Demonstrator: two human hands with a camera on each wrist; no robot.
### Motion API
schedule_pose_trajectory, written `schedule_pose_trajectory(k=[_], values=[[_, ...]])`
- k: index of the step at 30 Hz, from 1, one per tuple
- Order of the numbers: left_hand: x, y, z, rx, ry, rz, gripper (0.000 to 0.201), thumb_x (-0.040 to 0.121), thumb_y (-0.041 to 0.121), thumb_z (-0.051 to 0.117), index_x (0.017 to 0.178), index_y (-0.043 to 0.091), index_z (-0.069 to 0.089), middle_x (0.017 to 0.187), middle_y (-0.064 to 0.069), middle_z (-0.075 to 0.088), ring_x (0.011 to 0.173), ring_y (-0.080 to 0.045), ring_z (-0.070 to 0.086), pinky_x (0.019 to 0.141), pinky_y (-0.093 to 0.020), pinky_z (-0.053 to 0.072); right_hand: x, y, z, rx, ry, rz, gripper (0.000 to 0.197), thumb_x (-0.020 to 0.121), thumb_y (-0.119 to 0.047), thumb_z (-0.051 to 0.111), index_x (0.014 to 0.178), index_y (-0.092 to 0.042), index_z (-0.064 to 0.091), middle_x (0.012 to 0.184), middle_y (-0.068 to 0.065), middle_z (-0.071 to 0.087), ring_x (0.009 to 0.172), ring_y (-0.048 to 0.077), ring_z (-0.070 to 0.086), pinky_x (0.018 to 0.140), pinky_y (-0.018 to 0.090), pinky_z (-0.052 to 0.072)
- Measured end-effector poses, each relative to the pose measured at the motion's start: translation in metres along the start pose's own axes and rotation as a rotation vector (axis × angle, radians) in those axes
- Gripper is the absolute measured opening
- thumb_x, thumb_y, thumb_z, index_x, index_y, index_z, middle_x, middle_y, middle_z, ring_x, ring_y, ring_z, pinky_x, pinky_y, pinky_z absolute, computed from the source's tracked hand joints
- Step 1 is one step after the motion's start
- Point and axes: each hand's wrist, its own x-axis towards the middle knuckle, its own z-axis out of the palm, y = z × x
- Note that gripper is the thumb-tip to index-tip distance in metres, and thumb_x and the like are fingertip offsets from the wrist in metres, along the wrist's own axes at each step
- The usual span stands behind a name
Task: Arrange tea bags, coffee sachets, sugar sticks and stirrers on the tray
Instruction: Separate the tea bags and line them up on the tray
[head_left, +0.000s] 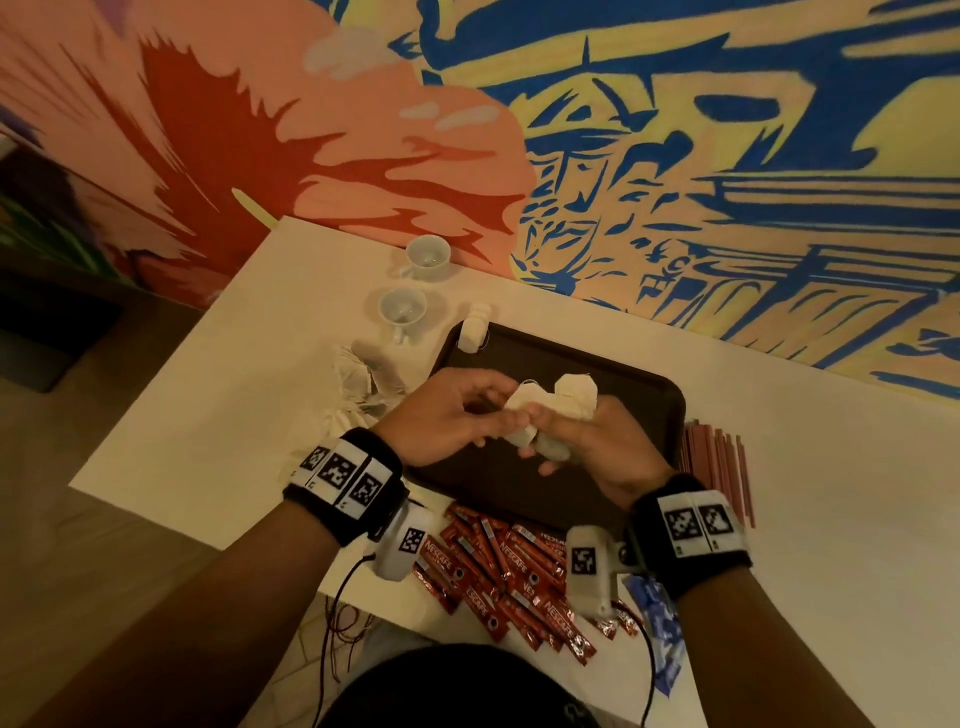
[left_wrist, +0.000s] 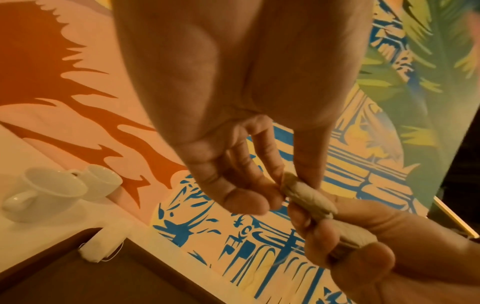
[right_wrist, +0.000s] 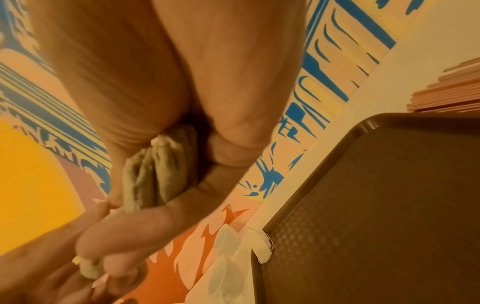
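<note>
Barely begun: one tea bag (head_left: 471, 332) lies at the tray's (head_left: 655, 400) far-left corner; both hands (head_left: 452, 415) (head_left: 592, 447) pinch a bunch of bags (head_left: 550, 402) above it; sachets (head_left: 498, 566), stirrers (head_left: 717, 457) wait outside

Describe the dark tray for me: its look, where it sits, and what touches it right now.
The tray is dark brown, rectangular with rounded corners and a raised rim, apparently plastic, with a fine checkered texture visible in the right wrist view. It lies flat on the white table near the painted wall. One white tea bag rests against its far left corner. Both hands hover above it holding tea bags; its floor looks otherwise bare.
</note>
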Motion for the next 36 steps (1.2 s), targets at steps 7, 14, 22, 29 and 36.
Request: schedule_pose_trajectory(k=[7,14,22,29,36], values=[[-0.022,0.021,0.014,-0.077,0.212,0.124,0.014,0.093,0.014,0.069,0.105,0.009,0.073,0.08,-0.026,0.058,0.063,-0.021,0.049,0.057,-0.03,0.044,-0.024,0.008,-0.013,0.134,-0.011,-0.012,0.027,0.105,-0.024,0.049,0.119,-0.01,0.067,0.107,0.011,0.075,0.083,0.017,0.068,0.063,0.028,0.057],[-0.047,0.037,0.032,-0.171,0.031,0.145,0.026,0.094,0.014,0.049,0.099,0.001,0.071,0.099,-0.007,0.071,0.094,-0.02,0.066,0.081,-0.026,0.053,-0.041,0.006,-0.016,0.193,-0.141,0.12,0.047,0.101,-0.043,0.054,0.121,-0.002,0.064,0.083,0.009,0.065,0.068,0.017,0.057,0.059,0.03,0.048],[-0.064,0.033,0.038,-0.014,0.047,0.088,0.023,0.09,0.005,0.071,0.112,0.007,0.065,0.099,-0.011,0.073,0.084,-0.033,0.068,0.079,-0.035,0.057,-0.051,0.015,-0.013,0.192,-0.194,-0.04,0.026,0.085,-0.018,0.074,0.107,-0.005,0.073,0.082,0.009,0.062,0.065,0.014,0.055,0.054,0.025,0.047],[-0.067,0.026,0.026,-0.049,0.231,-0.008,0.025,0.089,0.008,0.072,0.113,0.004,0.066,0.079,-0.01,0.072,0.072,-0.016,0.069,0.07,-0.026,0.057,-0.05,0.02,-0.012,0.066,-0.191,-0.042,0.02,0.094,-0.009,0.067,0.114,-0.012,0.067,0.087,0.004,0.072,0.067,0.014,0.058,0.054,0.026,0.048],[-0.051,0.022,0.008,0.172,0.279,0.027,0.009,0.089,0.022,0.075,0.098,0.019,0.075,0.077,-0.002,0.067,0.068,-0.014,0.062,0.064,-0.025,0.052,-0.03,0.018,-0.005,-0.237,-0.115,-0.129,0.024,0.093,-0.03,0.072,0.111,-0.015,0.073,0.078,0.003,0.067,0.065,0.018,0.056,0.055,0.028,0.046]])
